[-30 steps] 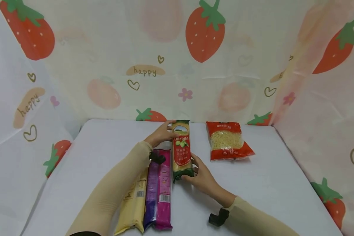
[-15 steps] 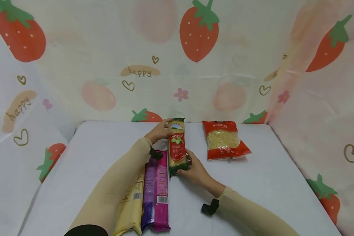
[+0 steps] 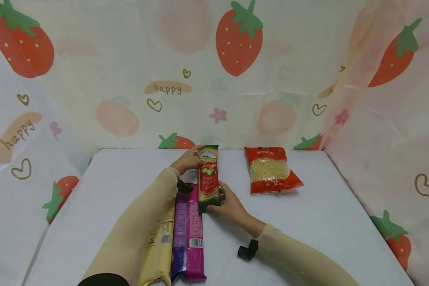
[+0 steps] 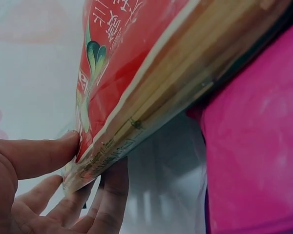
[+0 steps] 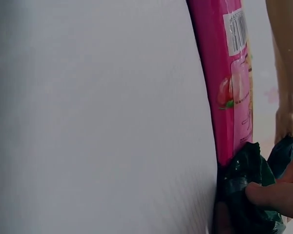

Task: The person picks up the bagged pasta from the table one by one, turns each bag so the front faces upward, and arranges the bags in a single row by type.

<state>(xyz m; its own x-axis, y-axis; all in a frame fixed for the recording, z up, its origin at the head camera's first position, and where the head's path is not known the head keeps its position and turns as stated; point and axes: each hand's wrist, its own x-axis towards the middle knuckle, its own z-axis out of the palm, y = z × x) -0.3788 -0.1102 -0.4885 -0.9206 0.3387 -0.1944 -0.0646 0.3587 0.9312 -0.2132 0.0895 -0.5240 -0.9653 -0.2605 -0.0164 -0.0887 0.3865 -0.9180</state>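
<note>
A red, gold and green spaghetti pack (image 3: 209, 174) is held lengthwise between both hands near the back middle of the table. My left hand (image 3: 188, 159) grips its far end, with the thumb on the front and fingers beneath in the left wrist view. At the near end, my right hand (image 3: 234, 204) holds the pack, its thumb (image 5: 271, 196) on the crinkled green wrapper. Just beside and partly under that end lies a purple-pink pack (image 3: 196, 258). A yellow pack (image 3: 159, 250) lies left of it, partly hidden by my left sleeve.
A red bag of small pale pasta (image 3: 271, 171) lies at the back right of the white table (image 3: 289, 238). Strawberry-patterned sheets (image 3: 182, 115) stand upright along the back and sides.
The spaghetti pack has shifted left, closer to the purple-pink pack, with both hands holding it throughout. The head view has also turned slightly.
</note>
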